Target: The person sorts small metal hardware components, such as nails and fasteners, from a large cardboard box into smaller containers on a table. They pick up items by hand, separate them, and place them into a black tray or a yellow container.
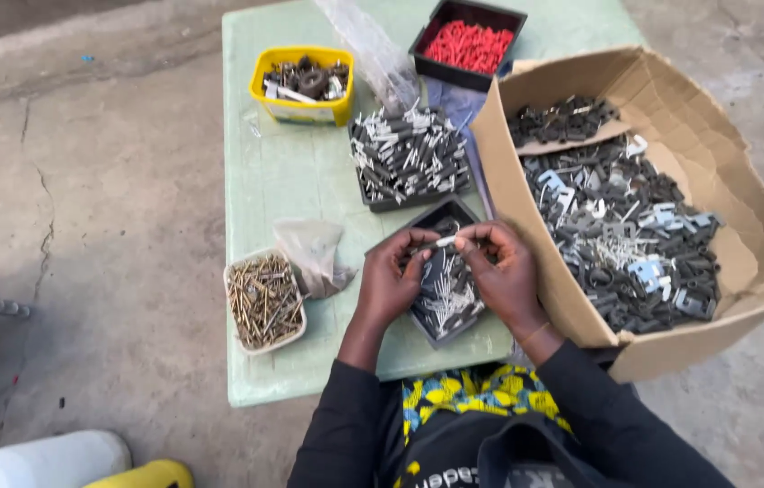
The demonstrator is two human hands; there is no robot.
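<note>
Head view looks down on our two hands meeting over a dark tray (443,298) of grey and silver pieces at the near edge of the pale green table (273,181). Our left hand (388,280) and right hand (506,276) pinch a small pale metal piece (446,241) between thumbs and fingertips, one hand at each end, so it sits just above the tray where loose parts would drop back in. A big cardboard box (743,262) of similar parts stands just beside our right hand, within easy reach. A white tub of screws (263,300) lies to the left, a yellow tub (302,83), a second dark tray (409,155) and a black tray of red plugs (469,43) farther off.
</note>
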